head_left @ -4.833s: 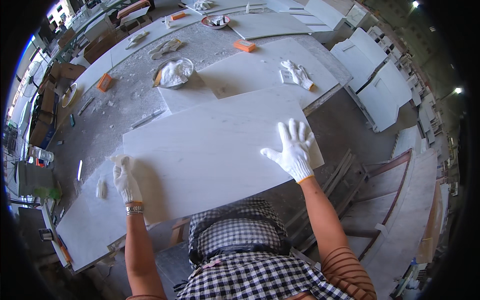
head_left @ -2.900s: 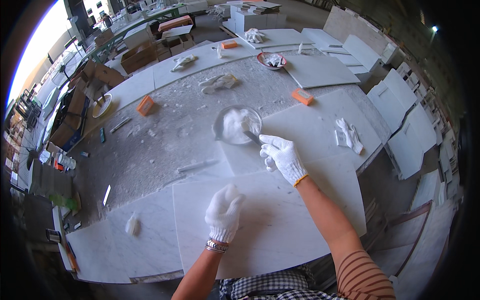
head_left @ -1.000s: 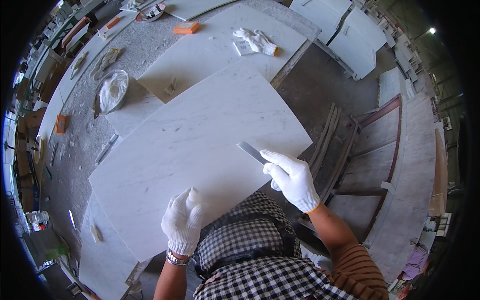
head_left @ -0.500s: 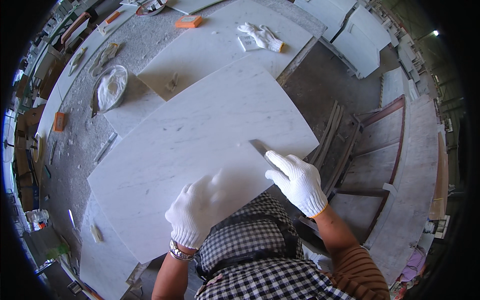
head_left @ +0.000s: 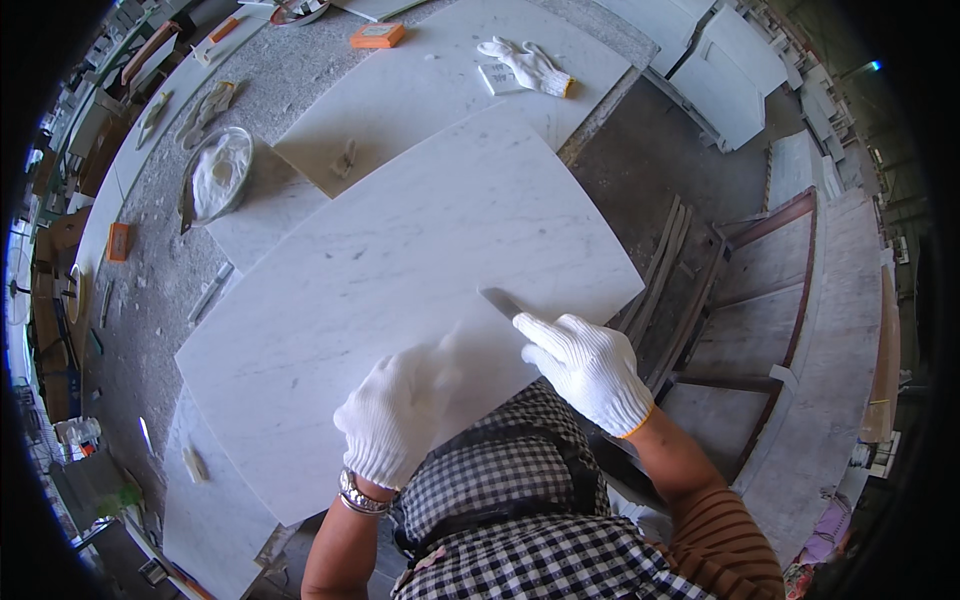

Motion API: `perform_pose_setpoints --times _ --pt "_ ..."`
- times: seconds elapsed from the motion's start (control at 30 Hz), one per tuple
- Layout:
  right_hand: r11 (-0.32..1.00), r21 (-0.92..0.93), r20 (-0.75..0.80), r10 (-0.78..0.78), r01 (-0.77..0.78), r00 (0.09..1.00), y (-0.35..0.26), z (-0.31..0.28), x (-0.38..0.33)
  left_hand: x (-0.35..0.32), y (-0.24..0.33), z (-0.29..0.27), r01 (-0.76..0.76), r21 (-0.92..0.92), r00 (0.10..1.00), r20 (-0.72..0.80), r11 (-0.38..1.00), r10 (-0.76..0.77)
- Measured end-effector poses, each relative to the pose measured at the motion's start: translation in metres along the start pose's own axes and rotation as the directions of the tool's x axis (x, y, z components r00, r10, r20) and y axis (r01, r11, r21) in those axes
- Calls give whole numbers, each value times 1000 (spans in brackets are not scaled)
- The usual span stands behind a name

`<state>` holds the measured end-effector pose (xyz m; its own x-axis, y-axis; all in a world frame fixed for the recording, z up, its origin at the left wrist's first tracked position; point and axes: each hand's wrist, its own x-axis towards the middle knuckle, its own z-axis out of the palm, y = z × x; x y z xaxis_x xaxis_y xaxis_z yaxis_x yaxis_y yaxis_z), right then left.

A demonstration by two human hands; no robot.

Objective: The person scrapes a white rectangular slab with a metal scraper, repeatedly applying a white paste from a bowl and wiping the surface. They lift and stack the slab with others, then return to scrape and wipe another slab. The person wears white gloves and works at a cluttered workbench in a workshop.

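A large white stone slab with grey veins lies in front of me. My right hand, in a white knitted glove, is closed on a putty knife; its thin metal blade reaches over the slab, and the handle is hidden in the fingers. On the slab's near part rests my left hand, gloved too, its fingers stretched forward with nothing in them. The fingertips blend into the pale stone.
A bowl of white paste stands beyond the slab's left edge, near a metal tool. Farther back lie a spare glove, a small white block and an orange box. Metal frames stand at right.
My right hand and the putty knife have shifted left and slightly down across the slab. The left hand has barely moved.
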<state>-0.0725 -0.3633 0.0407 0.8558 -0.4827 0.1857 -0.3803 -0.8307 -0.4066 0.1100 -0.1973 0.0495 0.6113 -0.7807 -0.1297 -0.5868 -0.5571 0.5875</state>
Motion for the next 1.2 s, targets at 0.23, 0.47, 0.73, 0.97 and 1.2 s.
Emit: perform_pose_setpoints --times 0.23,0.47,0.73,0.97,1.2 --pt "999 35 -26 3 -2 1000 0 -1 1 6 1 0 25 -23 998 51 999 -23" --pt "1000 22 -39 -14 15 999 1 1 1 11 3 4 10 -36 1000 24 999 -9" --pt "974 213 -168 112 -75 979 7 -1 -3 22 7 5 2 8 997 75 1000 -3" --pt "951 287 -176 169 -114 970 16 3 -2 34 11 7 -46 -80 997 62 996 51" --pt "945 292 -147 195 -146 970 16 2 -2 40 16 6 0 26 994 109 1000 -3"
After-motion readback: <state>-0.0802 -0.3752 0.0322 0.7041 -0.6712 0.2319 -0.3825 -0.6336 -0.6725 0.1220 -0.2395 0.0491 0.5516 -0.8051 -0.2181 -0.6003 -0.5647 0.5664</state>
